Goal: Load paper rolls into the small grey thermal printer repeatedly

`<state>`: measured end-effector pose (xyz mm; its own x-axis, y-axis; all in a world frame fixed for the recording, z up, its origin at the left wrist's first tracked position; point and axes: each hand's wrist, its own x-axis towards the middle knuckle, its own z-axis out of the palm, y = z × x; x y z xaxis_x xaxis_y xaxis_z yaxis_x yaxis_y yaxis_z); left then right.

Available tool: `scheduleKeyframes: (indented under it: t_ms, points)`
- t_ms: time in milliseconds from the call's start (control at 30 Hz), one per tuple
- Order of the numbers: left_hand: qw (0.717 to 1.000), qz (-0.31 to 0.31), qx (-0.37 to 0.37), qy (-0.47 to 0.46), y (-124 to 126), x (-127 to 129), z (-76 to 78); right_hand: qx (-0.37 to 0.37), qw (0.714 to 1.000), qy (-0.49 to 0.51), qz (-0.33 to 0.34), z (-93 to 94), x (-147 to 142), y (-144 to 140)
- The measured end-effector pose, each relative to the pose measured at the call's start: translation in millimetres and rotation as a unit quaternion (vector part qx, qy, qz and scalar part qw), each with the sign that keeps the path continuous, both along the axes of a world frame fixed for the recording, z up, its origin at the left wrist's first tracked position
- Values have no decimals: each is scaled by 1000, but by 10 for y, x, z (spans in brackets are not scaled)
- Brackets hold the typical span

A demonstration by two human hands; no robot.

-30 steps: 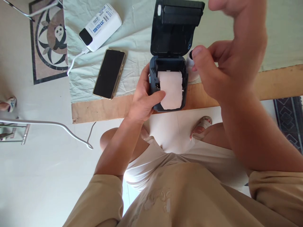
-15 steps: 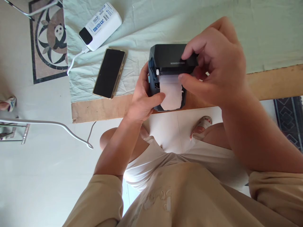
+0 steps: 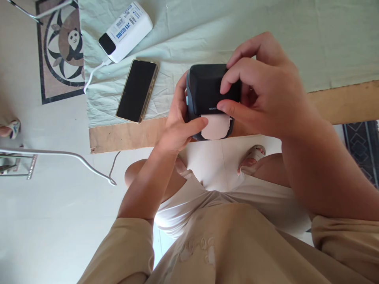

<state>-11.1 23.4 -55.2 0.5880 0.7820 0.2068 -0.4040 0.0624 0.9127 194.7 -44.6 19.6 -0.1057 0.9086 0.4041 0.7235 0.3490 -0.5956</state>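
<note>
A black label printer (image 3: 207, 86) with a lid and blue-grey sides is held at the table's front edge. Its lid lies down over the body, and a strip of pale label paper (image 3: 217, 127) sticks out from under the lid's front edge. My left hand (image 3: 182, 122) is wrapped round the printer's left side, the thumb pressing on the paper's left edge. On the lid's right part rests my right hand (image 3: 263, 86), its fingers curled, with the thumb at the front edge and fingertips on top. The printer's right side is hidden behind that hand.
Left of the printer, a phone (image 3: 137, 90) with a dark screen lies on the green cloth (image 3: 177, 31). A white power bank (image 3: 127, 31) with a plugged-in cable (image 3: 93, 75) sits behind it. The table's wooden edge (image 3: 124, 136) runs along the front.
The printer's lid has come down from partly raised, covering the roll area and much of the paper. My right hand has moved with it, its thumb slightly lower and further left.
</note>
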Motion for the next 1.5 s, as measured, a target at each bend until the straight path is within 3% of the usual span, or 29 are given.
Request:
scheduleKeyframes:
  t_ms: [200, 333, 733, 1133, 1300, 1500]
  points:
    - [998, 41, -34, 34, -145, 18, 203, -67, 997, -33, -15, 132, -33, -27]
    - [998, 21, -48, 29, -149, 23, 255, -80, 996, -32, -15, 113, -34, -34]
    - [995, 32, -71, 57, -131, 25, 304, -97, 994, -42, -19, 106, -61, -35]
    - [995, 33, -93, 23, -188, 134, 353, -79, 995, -59, -12, 115, 1, 5]
    - [987, 77, -142, 4, -165, 163, 310, -85, 994, -59, -21, 125, 37, 8]
    - [992, 65, -105, 26, -89, 110, 247, -91, 994, -67, -4, 118, 17, -6]
